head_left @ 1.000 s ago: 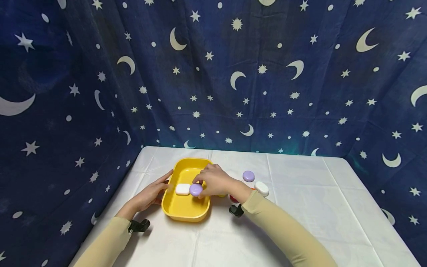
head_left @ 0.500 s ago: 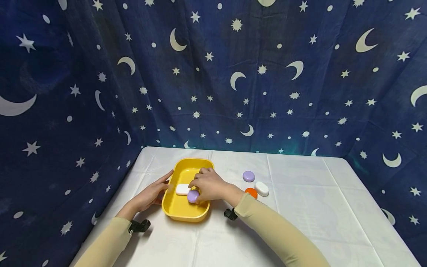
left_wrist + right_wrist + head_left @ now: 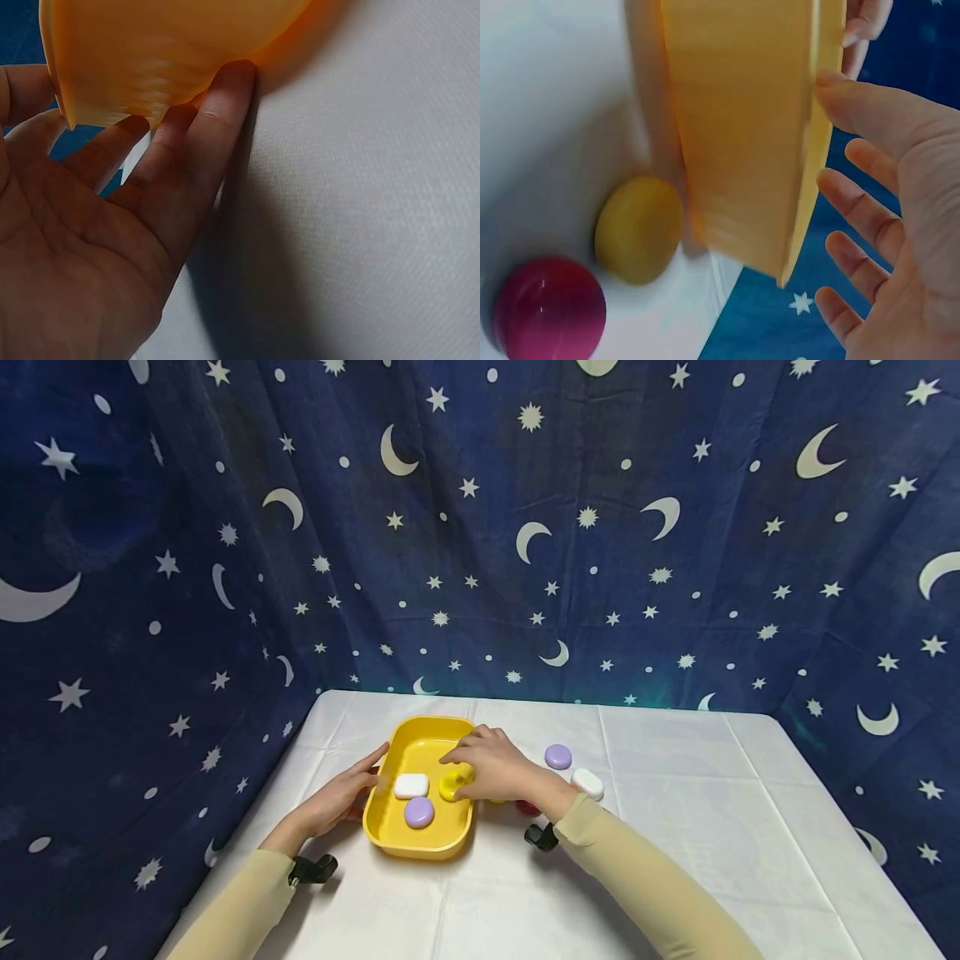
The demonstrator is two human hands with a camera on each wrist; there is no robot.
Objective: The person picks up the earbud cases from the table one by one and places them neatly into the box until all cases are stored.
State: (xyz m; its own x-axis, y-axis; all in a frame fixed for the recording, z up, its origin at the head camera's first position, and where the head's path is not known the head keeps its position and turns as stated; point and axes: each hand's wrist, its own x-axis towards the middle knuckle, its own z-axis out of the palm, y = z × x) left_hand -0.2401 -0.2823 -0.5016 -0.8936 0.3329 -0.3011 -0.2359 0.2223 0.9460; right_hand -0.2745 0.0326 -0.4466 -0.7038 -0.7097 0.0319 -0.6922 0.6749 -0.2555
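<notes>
While the left hand (image 3: 339, 795) rests flat against the yellow tray (image 3: 390, 835) at its 9 o'clock side, its grip is spread. In the left wrist view the straight fingers (image 3: 214, 124) lie along the outer wall and curl round nothing. The right hand (image 3: 498, 768) reaches over the rim from 3 o'clock, and its grip is also spread. The right wrist view shows its fingers (image 3: 870, 217) fanned apart above the tray wall with nothing between them.

Three pieces lie inside the tray on the tabletop (image 3: 675, 860). A white rounded piece (image 3: 411, 786) sits near the middle, a purple round piece (image 3: 418, 812) lies at its 6 o'clock, and a yellow round piece (image 3: 451, 786) sits at its 3 o'clock, right under the right fingertips (whether they touch it I cannot tell).

Judging by this, the step in hand is a yellow piece being set down among those already in the tray.

More pieces lie outside at the tray's 3 o'clock: a second purple piece (image 3: 558, 757), a second white piece (image 3: 588, 783), a red piece (image 3: 527, 808) by the right wrist, and a second yellow piece (image 3: 639, 229) just beside the tray wall.

A next move calls for the right hand to lift clear of the rim, swing toward 3 o'clock and pinch one loose piece, with the left bracing the tray.
</notes>
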